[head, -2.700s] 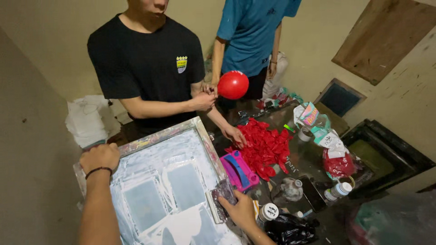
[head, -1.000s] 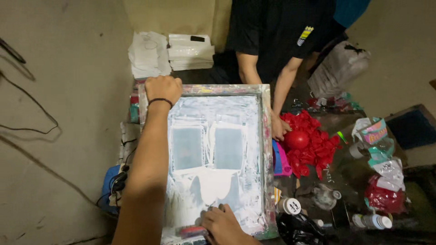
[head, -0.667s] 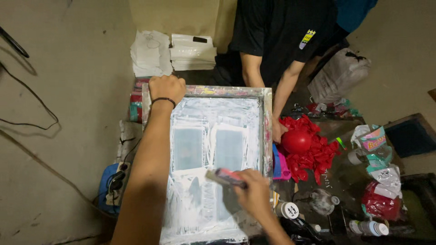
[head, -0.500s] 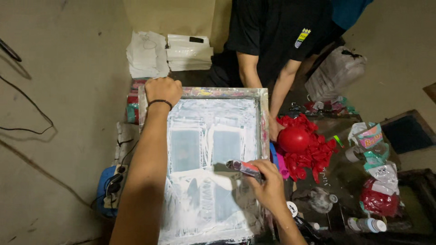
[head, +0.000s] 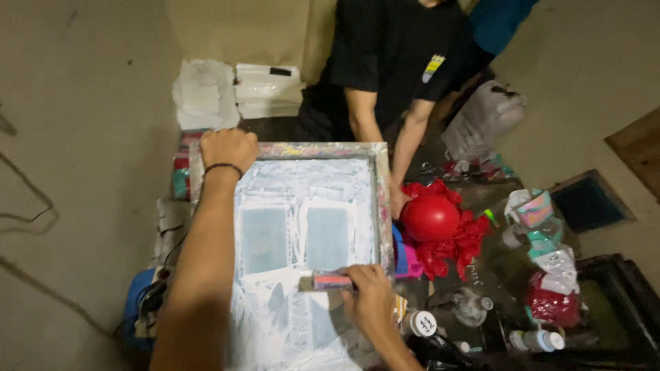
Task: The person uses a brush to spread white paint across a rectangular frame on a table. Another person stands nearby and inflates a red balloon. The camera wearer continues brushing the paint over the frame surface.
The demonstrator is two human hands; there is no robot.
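The right hand (head: pixel 371 299) is drawing the squeegee (head: pixel 330 281) back down the screen frame (head: pixel 313 150) toward the person's body, lower than half a second ago. Across the tabletop, the red balloon (head: pixel 430 218) is sitting lower, against the red heap (head: pixel 460 240).

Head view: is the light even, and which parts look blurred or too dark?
Head view: light is dim and uneven; the white printing screen is brightest, the floor at left murky. The right hand with the small squeegee is slightly soft; the left hand is clearer. The red balloon shows mild glare.
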